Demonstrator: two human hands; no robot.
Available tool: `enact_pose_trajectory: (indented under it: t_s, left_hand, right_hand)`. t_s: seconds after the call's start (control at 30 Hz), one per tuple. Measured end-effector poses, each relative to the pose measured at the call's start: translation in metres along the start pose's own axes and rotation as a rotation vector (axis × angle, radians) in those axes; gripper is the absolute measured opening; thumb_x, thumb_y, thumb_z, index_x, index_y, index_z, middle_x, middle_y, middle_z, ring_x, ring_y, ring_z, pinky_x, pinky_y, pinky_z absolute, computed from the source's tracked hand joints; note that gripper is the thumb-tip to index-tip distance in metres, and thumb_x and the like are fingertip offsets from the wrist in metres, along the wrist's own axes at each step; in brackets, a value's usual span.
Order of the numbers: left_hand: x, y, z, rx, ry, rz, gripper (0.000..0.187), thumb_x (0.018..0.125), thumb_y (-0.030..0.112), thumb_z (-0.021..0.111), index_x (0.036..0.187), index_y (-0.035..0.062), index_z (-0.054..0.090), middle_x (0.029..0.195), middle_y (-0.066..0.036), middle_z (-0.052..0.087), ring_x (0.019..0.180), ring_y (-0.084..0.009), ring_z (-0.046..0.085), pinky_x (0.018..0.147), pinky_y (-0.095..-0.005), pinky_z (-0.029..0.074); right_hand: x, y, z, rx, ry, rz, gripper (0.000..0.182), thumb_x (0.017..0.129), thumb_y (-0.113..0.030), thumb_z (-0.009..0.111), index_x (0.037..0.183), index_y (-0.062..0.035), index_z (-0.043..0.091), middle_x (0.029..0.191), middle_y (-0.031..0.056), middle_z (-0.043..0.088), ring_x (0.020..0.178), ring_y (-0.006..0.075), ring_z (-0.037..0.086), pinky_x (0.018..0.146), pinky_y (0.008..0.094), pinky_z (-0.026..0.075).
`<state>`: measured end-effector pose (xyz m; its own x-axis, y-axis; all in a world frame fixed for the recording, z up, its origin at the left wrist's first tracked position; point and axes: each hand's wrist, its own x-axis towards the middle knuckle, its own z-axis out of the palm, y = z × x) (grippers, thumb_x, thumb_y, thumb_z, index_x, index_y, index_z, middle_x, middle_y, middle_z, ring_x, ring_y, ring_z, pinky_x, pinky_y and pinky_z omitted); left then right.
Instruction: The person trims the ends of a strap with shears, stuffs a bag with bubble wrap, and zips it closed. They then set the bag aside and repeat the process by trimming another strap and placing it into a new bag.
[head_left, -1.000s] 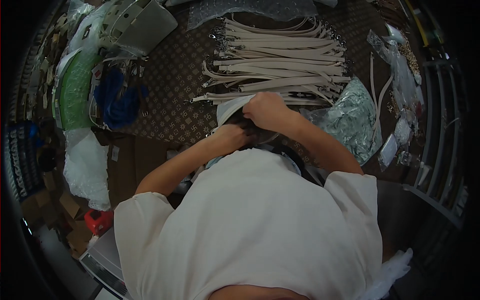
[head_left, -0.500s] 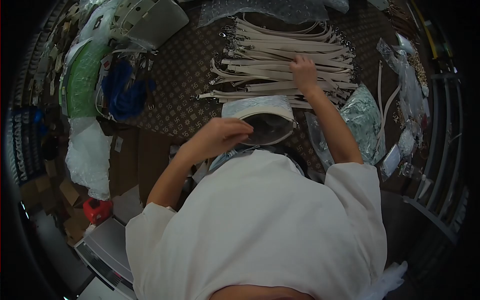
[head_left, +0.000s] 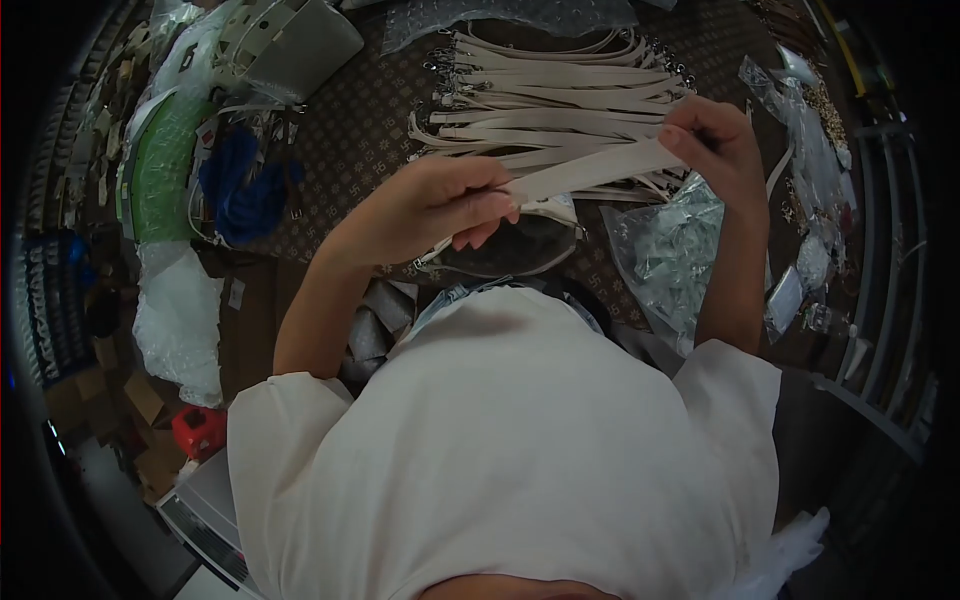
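Observation:
A cream bag strap (head_left: 597,172) stretches between my two hands, slanting up to the right. My left hand (head_left: 440,205) pinches its left end, and my right hand (head_left: 718,145) grips the right end with curled fingers. Behind it lies a wide stack of cream straps (head_left: 560,80) with metal clasps at their ends. Below the held strap, close to my body, sits a bag (head_left: 520,247) with a cream rim and a dark opening, partly covered by my left hand.
Clear plastic packets (head_left: 665,250) lie to the right of the bag. On the left are a blue cloth-like bundle (head_left: 240,185), green wrapped material (head_left: 165,170) and a pale handbag (head_left: 300,50). Bubble wrap (head_left: 510,20) lies at the far edge. A red container (head_left: 198,430) stands lower left.
My right hand has left the strap stack and moved right, now gripping one strap. My left hand has risen and taken the strap's other end.

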<state>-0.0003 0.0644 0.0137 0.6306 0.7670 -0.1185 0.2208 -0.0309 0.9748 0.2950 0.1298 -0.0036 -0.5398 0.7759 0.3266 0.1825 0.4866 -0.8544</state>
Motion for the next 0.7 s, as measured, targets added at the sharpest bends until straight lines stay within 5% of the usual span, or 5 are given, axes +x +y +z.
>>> enact_pose_trajectory:
  t_s: [0.43,0.53,0.6,0.67,0.7]
  left_hand:
    - [-0.031,0.005,0.010,-0.360,-0.003,-0.086,0.016,0.083,0.011,0.054,0.083,-0.0042,0.060,0.059,0.001,0.048,0.050,-0.0042,0.037,0.046,-0.0198,0.029]
    - [-0.032,0.000,-0.002,-0.290,0.020,-0.106,0.015,0.084,0.012,0.055,0.081,-0.0016,0.060,0.063,0.004,0.049,0.053,-0.0019,0.037,0.045,-0.0177,0.027]
    - [-0.034,-0.018,-0.022,-0.263,0.168,-0.084,0.014,0.083,0.013,0.058,0.079,-0.0010,0.061,0.062,0.005,0.048,0.051,-0.0011,0.036,0.043,-0.0182,0.025]
    - [-0.031,-0.030,-0.038,-0.400,0.100,-0.074,0.013,0.083,0.012,0.060,0.085,-0.0008,0.063,0.067,0.003,0.055,0.058,-0.0021,0.045,0.049,-0.0170,0.033]
    - [-0.026,-0.035,-0.032,-0.240,0.327,-0.015,0.015,0.083,0.012,0.060,0.090,-0.0008,0.063,0.073,0.001,0.058,0.065,-0.0036,0.050,0.055,-0.0173,0.038]
  right_hand:
    - [-0.033,-0.011,0.026,0.157,0.043,0.099,0.014,0.080,-0.010,0.064,0.074,0.0001,0.056,0.061,-0.0027,0.050,0.054,0.0025,0.039,0.047,0.0180,0.029]
    - [-0.037,-0.011,0.024,0.174,-0.045,0.060,0.018,0.080,-0.016,0.065,0.077,0.0005,0.056,0.059,-0.0032,0.049,0.052,0.0024,0.039,0.046,0.0181,0.029]
    - [-0.046,-0.001,0.006,0.262,-0.362,0.356,0.024,0.081,-0.021,0.063,0.079,0.0008,0.055,0.059,-0.0027,0.048,0.051,0.0026,0.040,0.046,0.0184,0.029]
    - [-0.064,0.009,-0.010,0.338,-0.210,0.360,0.024,0.083,-0.023,0.060,0.080,0.0005,0.056,0.059,-0.0025,0.047,0.049,0.0030,0.039,0.045,0.0190,0.028]
    - [-0.073,0.015,-0.018,0.417,-0.065,0.360,0.024,0.086,-0.024,0.057,0.081,0.0002,0.057,0.058,-0.0023,0.047,0.048,0.0034,0.039,0.044,0.0196,0.028]
